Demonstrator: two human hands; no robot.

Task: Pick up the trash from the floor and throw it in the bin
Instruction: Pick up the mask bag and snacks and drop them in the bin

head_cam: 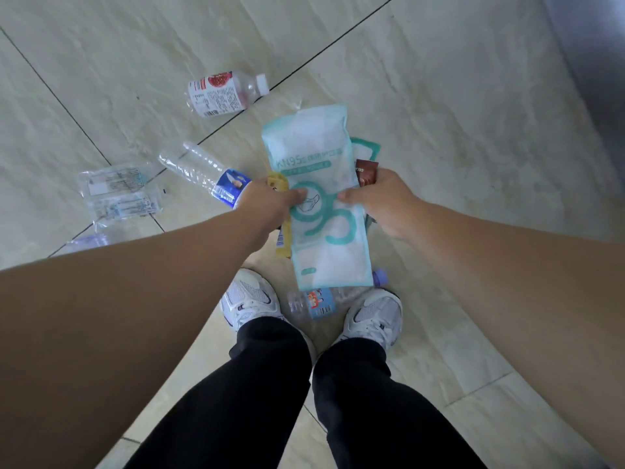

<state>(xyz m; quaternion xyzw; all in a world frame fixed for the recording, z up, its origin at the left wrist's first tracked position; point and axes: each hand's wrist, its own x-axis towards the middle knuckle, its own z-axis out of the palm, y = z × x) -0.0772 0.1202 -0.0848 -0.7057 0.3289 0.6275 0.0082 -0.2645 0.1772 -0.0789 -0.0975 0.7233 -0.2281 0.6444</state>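
Both hands grip a white and teal KN95 mask packet held over the floor. My left hand pinches its left edge and also clutches a clear bottle with a blue label and a yellow wrapper. My right hand pinches the right edge together with a brown sachet and a second teal packet behind. On the floor lie a red-labelled bottle, a clear plastic wrapper and a small bottle between my shoes. No bin is in view.
Pale tiled floor with dark grout lines all round. My white shoes and black trousers are at bottom centre. A crumpled clear bottle lies partly under my left forearm. A dark grey surface rises at the top right.
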